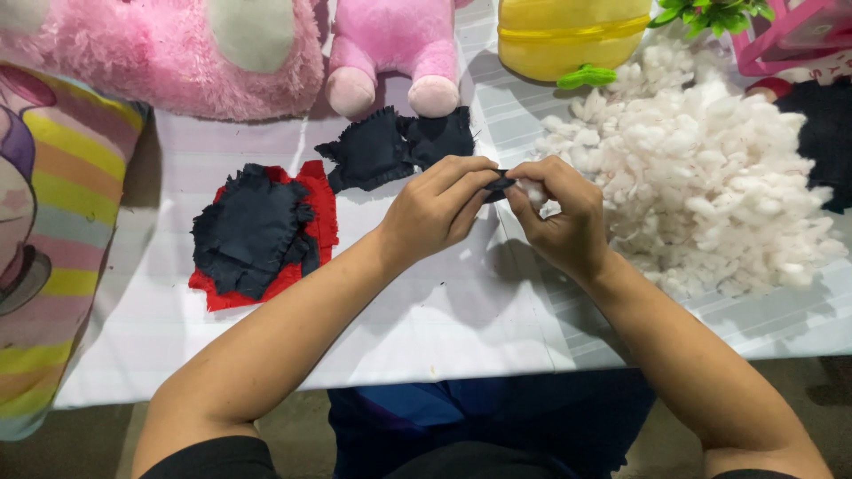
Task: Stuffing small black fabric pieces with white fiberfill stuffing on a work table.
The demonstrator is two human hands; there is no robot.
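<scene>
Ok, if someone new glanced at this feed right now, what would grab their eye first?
Probably the big heap of white stuffing at the right of the table, and the pink plush toys along the far edge. In the middle, the left hand and right hand meet over a small dark fabric piece, with a tuft of white fibre at the right fingertips. To the left lies a stack of dark fabric pieces on red cloth.

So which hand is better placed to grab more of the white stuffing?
Probably the right hand: it sits beside the loose white fluffy stuffing pile, while the left hand pinches the small dark navy fabric piece.
</scene>
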